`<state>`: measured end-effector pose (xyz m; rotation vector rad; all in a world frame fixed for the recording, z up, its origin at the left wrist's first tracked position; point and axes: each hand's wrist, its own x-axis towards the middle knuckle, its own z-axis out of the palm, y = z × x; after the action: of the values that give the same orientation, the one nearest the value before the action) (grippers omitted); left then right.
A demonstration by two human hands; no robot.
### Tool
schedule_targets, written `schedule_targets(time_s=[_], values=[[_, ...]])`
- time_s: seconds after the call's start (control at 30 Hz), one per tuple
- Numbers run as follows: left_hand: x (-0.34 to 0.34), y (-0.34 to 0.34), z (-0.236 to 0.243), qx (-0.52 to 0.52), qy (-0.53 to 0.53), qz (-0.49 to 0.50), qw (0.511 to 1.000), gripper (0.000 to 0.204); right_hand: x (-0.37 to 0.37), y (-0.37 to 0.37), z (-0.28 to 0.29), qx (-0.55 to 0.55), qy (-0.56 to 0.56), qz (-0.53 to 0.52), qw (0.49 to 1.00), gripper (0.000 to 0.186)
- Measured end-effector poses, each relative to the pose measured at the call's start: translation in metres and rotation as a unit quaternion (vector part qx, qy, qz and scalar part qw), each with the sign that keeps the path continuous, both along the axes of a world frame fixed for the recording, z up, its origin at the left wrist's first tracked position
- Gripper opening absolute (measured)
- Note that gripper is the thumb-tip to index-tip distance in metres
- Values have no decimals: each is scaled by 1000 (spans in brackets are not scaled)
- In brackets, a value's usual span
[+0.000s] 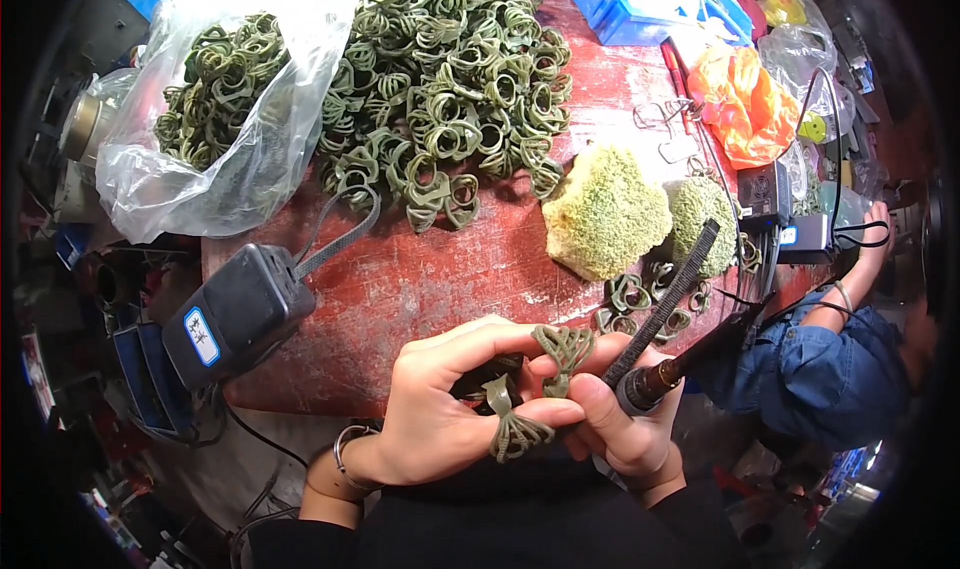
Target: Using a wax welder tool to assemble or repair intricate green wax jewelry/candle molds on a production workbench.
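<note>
Close to my body, my left hand (440, 404) is closed around olive-green openwork rings. One bow-shaped ring (566, 349) stands up at its fingertips, and another ring (518, 434) hangs below the thumb. Darker pieces in the palm are partly hidden. My right hand (630, 424) meets the left at the fingertips. It grips a dark handpiece (645, 387) with a brass-coloured collar, and a long dark textured file (665, 304) sticks up from the same hand. The handpiece's working tip is hidden behind the fingers.
A big heap of green rings (450, 79) covers the far table, beside a clear plastic bag (130, 189) of more rings. Two rough yellow-green lumps (610, 214) lie ahead. A black box (240, 314) sits left; an orange bag (745, 104) and another person's arm (850, 289) are right.
</note>
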<state>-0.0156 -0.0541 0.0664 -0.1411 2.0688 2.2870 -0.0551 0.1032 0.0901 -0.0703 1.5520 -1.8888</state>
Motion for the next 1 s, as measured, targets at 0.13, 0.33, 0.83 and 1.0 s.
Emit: schedule_targets(time_s=[0.13,0.33,0.83,1.0], values=[[-3,1,0,-43,33,19,998,39,-2,0,-1,16,38,3,999,17],[-3,0,-3,-104,82,30,991,42,-1,1,-6,14,21,-11,1000,14],[-5,1,-1,-193,56,72,977,42,0,10,-4,91,117,-243,958,19],[-8,6,-1,-242,47,86,965,45,2,20,1,53,194,-216,955,30]])
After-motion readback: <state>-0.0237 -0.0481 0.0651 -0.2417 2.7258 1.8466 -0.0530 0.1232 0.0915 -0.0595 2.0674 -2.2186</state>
